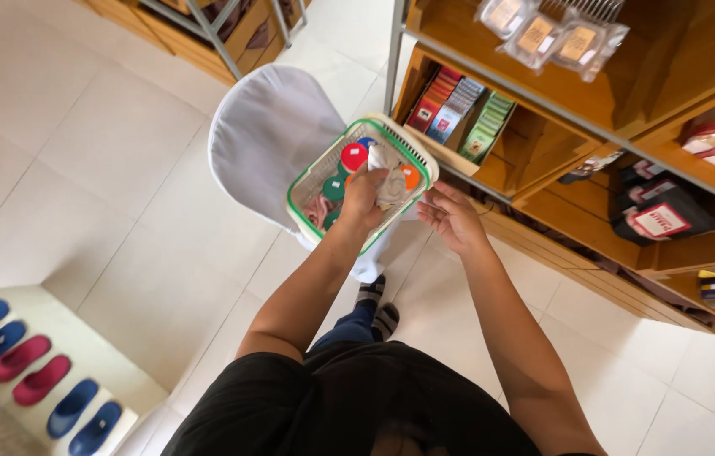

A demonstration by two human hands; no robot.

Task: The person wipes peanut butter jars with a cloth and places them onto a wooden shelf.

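A white basket with a green rim (305,179) rests on a white-covered chair (265,127). It holds several round items in red, green, orange and blue, plus pale pink cloth. My left hand (363,196) reaches into the basket and grips a white crumpled cloth (390,179) lifted above the contents. My right hand (452,218) hovers just right of the basket's near corner, fingers spread, holding nothing.
Wooden shelves (543,127) stand to the right with boxed packets, wrapped goods and dark bags. A low white ledge at lower left carries several blue and pink slippers (24,365). Pale floor tiles (104,186) surround the chair. My socked feet (377,308) stand below the basket.
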